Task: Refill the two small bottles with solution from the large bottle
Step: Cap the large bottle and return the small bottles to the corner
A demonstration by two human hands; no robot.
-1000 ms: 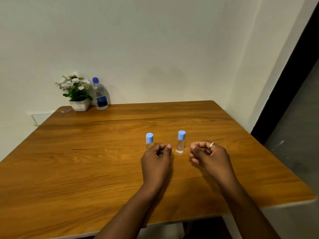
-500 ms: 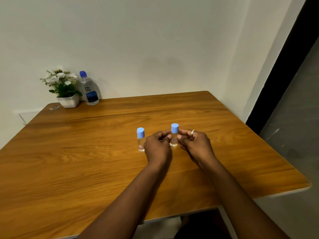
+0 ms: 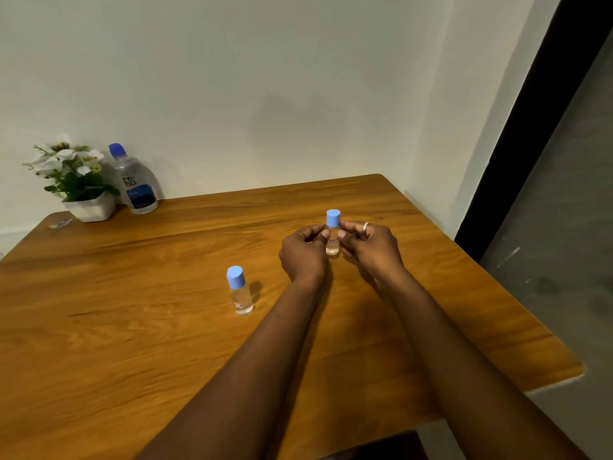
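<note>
Now we are carrying one small bottle (image 3: 332, 246) away from its twin (image 3: 240, 295), left hand (image 3: 303, 257) and right hand (image 3: 371, 249) both pinching it, likely for uncapping.

Wooden counter (image 3: 132, 327): orange-brown grain, rounded corners, pale edge, pushed into a room corner. Back wall (image 3: 265, 78) plain off-white, with a soft shadow at centre. Side wall (image 3: 464, 94) same colour. A black vertical strip (image 3: 530, 127) runs just right of it; beyond lies a grey surface (image 3: 570, 244), mottled. White flowers in a white pot (image 3: 89, 207) stand at the far left corner of the counter. Light dim and even.
</note>
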